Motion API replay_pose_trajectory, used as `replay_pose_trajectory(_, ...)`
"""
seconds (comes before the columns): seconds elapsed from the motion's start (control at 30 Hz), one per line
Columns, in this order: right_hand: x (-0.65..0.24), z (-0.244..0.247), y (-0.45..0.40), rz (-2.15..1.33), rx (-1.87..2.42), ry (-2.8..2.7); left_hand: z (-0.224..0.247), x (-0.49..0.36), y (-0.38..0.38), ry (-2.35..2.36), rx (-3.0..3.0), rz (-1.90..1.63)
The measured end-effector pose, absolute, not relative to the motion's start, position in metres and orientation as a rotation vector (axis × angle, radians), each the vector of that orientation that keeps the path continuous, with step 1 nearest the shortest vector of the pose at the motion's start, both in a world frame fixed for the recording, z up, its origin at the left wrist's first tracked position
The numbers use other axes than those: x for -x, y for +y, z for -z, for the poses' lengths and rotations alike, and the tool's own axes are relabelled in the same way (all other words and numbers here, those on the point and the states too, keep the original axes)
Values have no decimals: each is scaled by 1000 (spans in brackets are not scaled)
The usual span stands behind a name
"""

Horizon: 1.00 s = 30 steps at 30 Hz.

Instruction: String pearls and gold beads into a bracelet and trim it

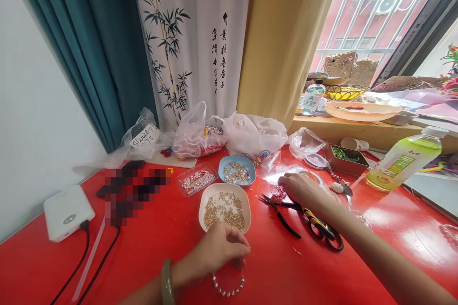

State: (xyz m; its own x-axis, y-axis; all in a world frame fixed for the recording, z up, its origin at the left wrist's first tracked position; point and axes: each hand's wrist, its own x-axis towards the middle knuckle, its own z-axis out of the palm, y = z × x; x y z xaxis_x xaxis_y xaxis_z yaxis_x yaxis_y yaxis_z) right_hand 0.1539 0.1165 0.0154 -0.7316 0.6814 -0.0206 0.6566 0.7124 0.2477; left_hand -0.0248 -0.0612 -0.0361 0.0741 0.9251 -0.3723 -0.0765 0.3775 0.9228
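Pinched in my left hand (220,250) is a beaded bracelet (229,293), its loop of white and silvery beads hanging below the fingers. Just beyond that hand sits a cream bowl (202,200) of small gold beads. My right hand (300,188) reaches over a small heap of dark red pieces (278,194), fingers bent down; what its fingertips hold, if anything, is hidden. Beside it lie black-handled pliers (281,214) and scissors with black and yellow handles (322,228). A blue bowl (253,164) of mixed beads and a clear tray (181,182) of pearly beads stand behind.
Plastic bags (255,131) of beads line the back of the red table (153,257). A green-yellow drink bottle (404,159) and a small box (347,159) stand at right. At left, a white device (67,212) has a black cable. A tiny gold piece (296,250) lies near the pliers.
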Motion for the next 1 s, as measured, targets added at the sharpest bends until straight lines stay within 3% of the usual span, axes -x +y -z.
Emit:
replay_pose_trajectory(0.47,-140,9,127,-374,-924,2775,29,26,-64,1207,-862,-984)
replay_pose_trajectory(1.0,-131,14,150,-148,-1122,2710,32,28,-62,1162,-883,-1043)
